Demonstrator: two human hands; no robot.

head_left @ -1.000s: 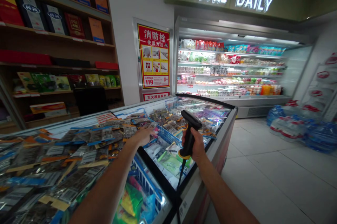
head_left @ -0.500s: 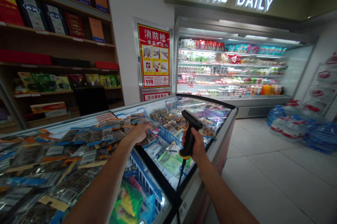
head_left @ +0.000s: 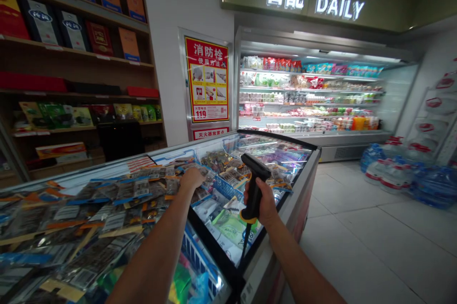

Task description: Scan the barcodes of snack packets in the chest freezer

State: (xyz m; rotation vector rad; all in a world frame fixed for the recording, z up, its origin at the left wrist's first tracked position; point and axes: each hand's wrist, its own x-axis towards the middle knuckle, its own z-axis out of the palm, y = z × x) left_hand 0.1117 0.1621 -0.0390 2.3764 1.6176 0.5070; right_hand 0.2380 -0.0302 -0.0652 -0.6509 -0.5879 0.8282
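My right hand [head_left: 263, 201] is wrapped around the black and yellow handle of a barcode scanner [head_left: 254, 185], held upright above the chest freezer [head_left: 303, 178]. Its cable runs down towards the freezer edge. Stretched forward over the freezer, my left hand [head_left: 193, 178] has its fingers curled at a small clear packet [head_left: 207, 173]; the fingertips are partly hidden. Many flat dark packets [head_left: 135, 187] with blue and orange edges lie spread over the glass to the left. A blue basket [head_left: 226, 187] sits between the two hands, with green and white bags [head_left: 228, 223] in front of it.
A lit open fridge [head_left: 310, 99] with several shelves of packaged food stands at the back. Wooden shelves [head_left: 82, 59] with boxes rise on the left. Bottled water packs [head_left: 394, 175] stand on the tiled floor [head_left: 342, 237] at right. A red fire-hydrant sign [head_left: 207, 80] hangs on the wall.
My left hand has moved slightly right, and its fingers have curled in at the packet. The scanner stays in my right hand, a little further left and lower in view.
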